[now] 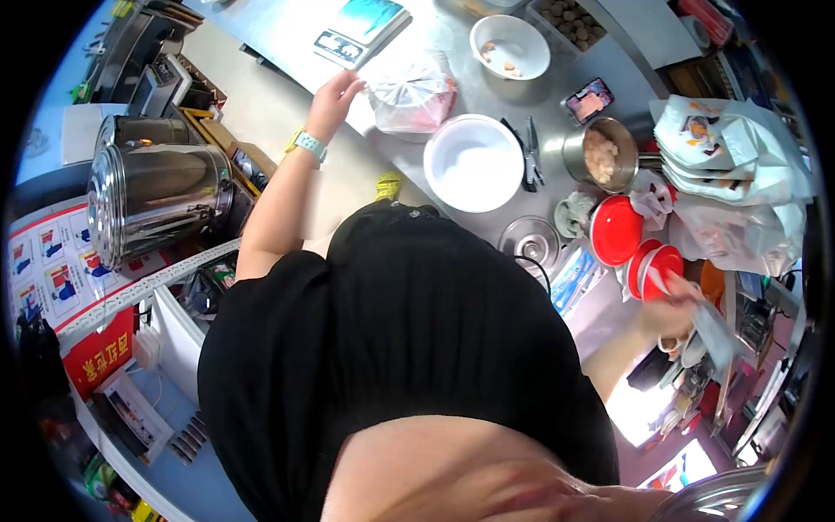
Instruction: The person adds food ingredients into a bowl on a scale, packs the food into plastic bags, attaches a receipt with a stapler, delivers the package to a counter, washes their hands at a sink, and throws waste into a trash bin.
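On the left side, my left hand (335, 103) reaches over the edge of the metal table. Its fingers are stretched out beside a tied white plastic bag (410, 94) with reddish contents; whether they touch it I cannot tell. My right hand (671, 311), smeared by motion, is low on the right near red round lids (658, 271). A pale plastic bag (715, 337) hangs from its closed fingers. A white bowl (474, 163) stands between the hands, close to my body. Beyond the tied bag lies a digital scale (358, 33).
Black-handled tools (531, 157) lie beside the bowl. A steel pot (602, 158) holds pale pieces, with a phone (590, 100) behind it. Another white bowl (511, 48) has a few scraps. Stacked plastic bags (731, 157) hang at right. Steel barrels (161, 196) stand at left.
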A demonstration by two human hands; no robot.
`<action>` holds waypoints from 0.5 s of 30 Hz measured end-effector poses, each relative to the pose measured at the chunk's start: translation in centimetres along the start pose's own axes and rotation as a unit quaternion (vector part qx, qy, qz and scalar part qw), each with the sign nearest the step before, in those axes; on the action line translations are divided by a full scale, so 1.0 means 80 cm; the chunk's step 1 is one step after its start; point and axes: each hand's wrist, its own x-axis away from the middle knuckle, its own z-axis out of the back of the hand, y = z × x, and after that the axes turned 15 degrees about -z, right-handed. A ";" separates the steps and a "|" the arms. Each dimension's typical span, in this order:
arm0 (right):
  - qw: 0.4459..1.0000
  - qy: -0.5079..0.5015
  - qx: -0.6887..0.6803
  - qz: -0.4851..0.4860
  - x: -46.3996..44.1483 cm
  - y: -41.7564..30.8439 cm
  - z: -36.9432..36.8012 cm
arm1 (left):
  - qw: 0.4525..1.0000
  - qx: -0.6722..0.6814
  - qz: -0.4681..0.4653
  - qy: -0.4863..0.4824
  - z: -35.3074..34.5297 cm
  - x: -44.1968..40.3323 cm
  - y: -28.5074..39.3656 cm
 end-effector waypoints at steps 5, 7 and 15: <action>0.837 -0.449 0.161 -0.270 0.154 -0.031 -0.253 | 0.994 0.096 -0.014 -0.052 0.018 -0.018 -0.019; 0.788 -0.558 0.109 -0.237 0.210 -0.058 -0.349 | 0.984 0.152 0.004 -0.096 0.028 -0.024 -0.018; 0.726 -0.585 0.081 -0.353 0.325 -0.011 -0.502 | 0.899 0.414 -0.008 -0.143 0.057 -0.037 -0.043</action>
